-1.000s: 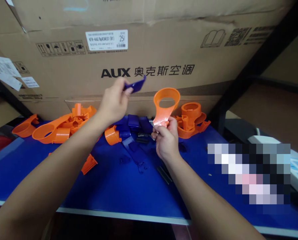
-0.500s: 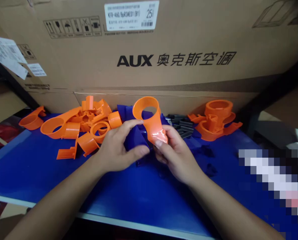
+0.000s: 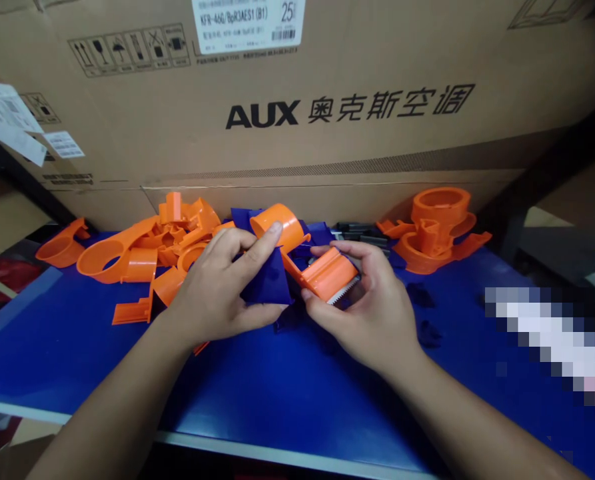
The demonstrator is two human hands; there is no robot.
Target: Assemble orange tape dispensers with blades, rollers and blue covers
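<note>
An orange plastic tape dispenser [image 3: 327,270], with a ring [image 3: 282,230] at one end and a pale toothed blade along the other, is between both hands above the shelf. My right hand [image 3: 377,300] is closed round the blade end, thumb at the near side, fingers behind. My left hand [image 3: 222,287] grips at the ring, one fingertip pressing its near surface; the rest of its hold is partly hidden. A dark blue plastic piece [image 3: 264,280] shows between the left hand's digits; I cannot tell whether it is touched.
Orange dispenser parts [image 3: 142,263] lie heaped at the left. More are stacked [image 3: 440,230] at the right. Black pieces [image 3: 360,232] lie behind my right hand. A large cardboard box [image 3: 327,153] walls off the back of the blue shelf surface [image 3: 257,393].
The tape dispenser has been turned and lowered: its ring opening no longer faces me and the toothed blade shows. My left fingertip has come onto the ring. The view has shifted slightly.
</note>
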